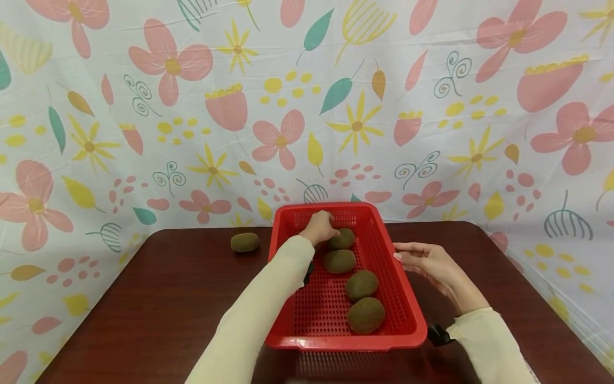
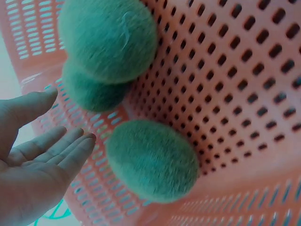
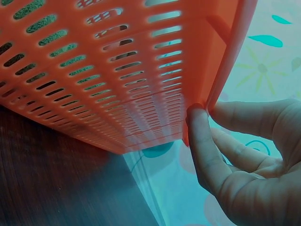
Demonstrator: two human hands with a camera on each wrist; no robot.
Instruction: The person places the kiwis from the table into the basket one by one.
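A red plastic basket (image 1: 384,341) with slotted walls stands on the table, holding several brown fuzzy kiwifruit. My left hand (image 1: 318,228) reaches into its far end, beside the farthest kiwifruit (image 1: 342,239). In the left wrist view that hand (image 2: 42,155) has its fingers extended and parted from the thumb, close to a kiwifruit (image 2: 153,160) and grasping none. My right hand (image 1: 431,264) is at the basket's right side. The right wrist view shows its thumb and a finger (image 3: 202,150) pinching the basket's rim (image 3: 230,56).
One more kiwifruit (image 1: 244,242) lies on the dark wooden table (image 1: 192,288), left of the basket. Behind the table hangs a flower-patterned cloth (image 1: 307,106), close to the basket's far end. Black straps (image 1: 438,335) show at the wrists.
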